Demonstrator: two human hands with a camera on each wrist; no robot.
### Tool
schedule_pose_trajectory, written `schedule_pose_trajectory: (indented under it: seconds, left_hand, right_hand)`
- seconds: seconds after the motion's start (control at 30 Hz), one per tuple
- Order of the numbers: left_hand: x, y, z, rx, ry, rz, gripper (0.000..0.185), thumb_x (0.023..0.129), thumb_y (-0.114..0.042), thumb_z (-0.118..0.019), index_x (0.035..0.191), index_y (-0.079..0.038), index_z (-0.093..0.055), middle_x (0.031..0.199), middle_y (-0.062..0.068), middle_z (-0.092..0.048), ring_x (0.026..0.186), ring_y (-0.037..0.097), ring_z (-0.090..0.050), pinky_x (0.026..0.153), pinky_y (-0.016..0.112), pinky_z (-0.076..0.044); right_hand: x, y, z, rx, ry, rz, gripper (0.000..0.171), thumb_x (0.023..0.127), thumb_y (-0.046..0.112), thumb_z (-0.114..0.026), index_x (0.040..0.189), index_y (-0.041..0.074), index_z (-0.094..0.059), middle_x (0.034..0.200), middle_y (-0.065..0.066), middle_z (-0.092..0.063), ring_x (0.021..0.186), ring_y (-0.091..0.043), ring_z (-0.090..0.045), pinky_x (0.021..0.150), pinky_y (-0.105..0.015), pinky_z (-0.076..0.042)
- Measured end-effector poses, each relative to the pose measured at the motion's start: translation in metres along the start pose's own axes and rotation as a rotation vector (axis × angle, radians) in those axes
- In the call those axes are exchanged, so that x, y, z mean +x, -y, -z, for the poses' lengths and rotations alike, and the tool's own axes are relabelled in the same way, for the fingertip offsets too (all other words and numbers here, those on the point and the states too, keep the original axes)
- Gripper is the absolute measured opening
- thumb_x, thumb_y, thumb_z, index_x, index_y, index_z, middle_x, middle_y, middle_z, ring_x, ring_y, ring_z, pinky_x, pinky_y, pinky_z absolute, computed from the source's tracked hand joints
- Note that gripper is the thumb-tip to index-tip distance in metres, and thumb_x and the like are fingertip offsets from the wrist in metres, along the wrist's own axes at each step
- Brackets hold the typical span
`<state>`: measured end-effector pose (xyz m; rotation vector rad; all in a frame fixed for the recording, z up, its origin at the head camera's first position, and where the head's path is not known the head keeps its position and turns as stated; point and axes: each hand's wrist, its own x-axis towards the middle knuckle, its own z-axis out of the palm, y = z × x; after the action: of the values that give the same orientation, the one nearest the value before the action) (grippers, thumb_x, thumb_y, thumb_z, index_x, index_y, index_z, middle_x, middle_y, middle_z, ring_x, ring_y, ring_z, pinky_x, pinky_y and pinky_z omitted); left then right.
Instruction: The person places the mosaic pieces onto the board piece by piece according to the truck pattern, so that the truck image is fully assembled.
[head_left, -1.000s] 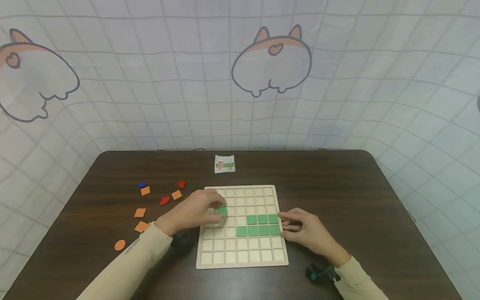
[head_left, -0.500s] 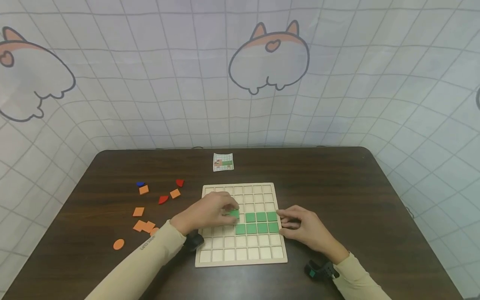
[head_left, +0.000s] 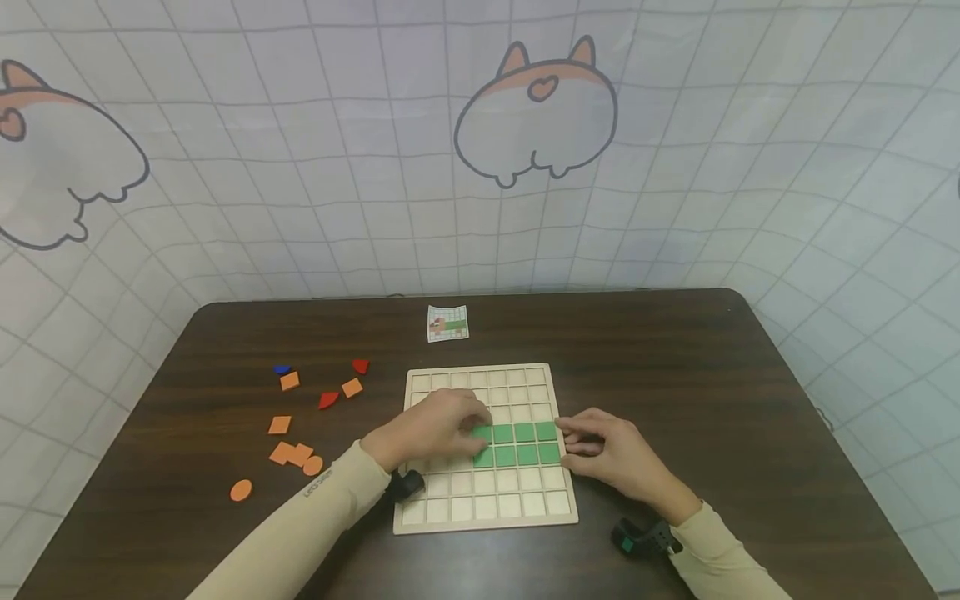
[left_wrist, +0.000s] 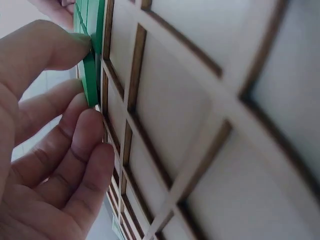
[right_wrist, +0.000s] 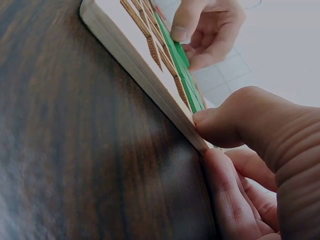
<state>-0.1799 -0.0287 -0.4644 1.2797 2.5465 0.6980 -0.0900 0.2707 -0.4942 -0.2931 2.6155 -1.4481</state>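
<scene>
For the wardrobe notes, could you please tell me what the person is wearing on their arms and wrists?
Both arms wear long beige sleeves: the left sleeve carries small dark lettering near the cuff. A black wrist camera sits at the left wrist; the right wrist camera is black with a teal mark. The hands are bare.

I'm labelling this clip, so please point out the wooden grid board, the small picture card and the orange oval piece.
wooden grid board [head_left: 420, 523], head view, bare near-left corner of its frame.
small picture card [head_left: 447, 323], head view, middle of the card.
orange oval piece [head_left: 241, 490], head view, centre of its top face.
</scene>
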Motion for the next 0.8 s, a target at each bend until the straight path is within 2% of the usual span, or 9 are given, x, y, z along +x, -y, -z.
schedule_pose_trajectory:
  seconds: [0.23,0.8]
  left_hand:
    - [0.0014,-0.0027,0.0017,-0.051,0.028,0.078,0.026,0.090,-0.022,-0.077,0.114,-0.013,-0.077,0.105,-0.002,-0.072,0.091,0.009,-0.062,0.084,0.026,-0.055]
    - [-0.0008,-0.0027,0.0067,-0.037,0.013,0.036,0.027,0.091,-0.025,-0.079,0.114,-0.012,-0.078,0.106,-0.001,-0.073,0.090,0.010,-0.062,0.082,0.024,-0.054]
  right_hand:
    - [-0.0003,0.0024,0.0031,-0.021,0.007,-0.017,0.051,0.086,0.016,-0.083,0.134,0.010,-0.069,0.115,-0.004,-0.067,0.098,-0.002,-0.066,0.085,-0.015,-0.058]
    - [0.0007,0.0010,0.0043,-0.023,0.010,-0.016,0.051,0.086,0.018,-0.084,0.135,0.010,-0.069,0.115,-0.004,-0.067,0.098,-0.001,-0.066,0.086,-0.016,-0.058]
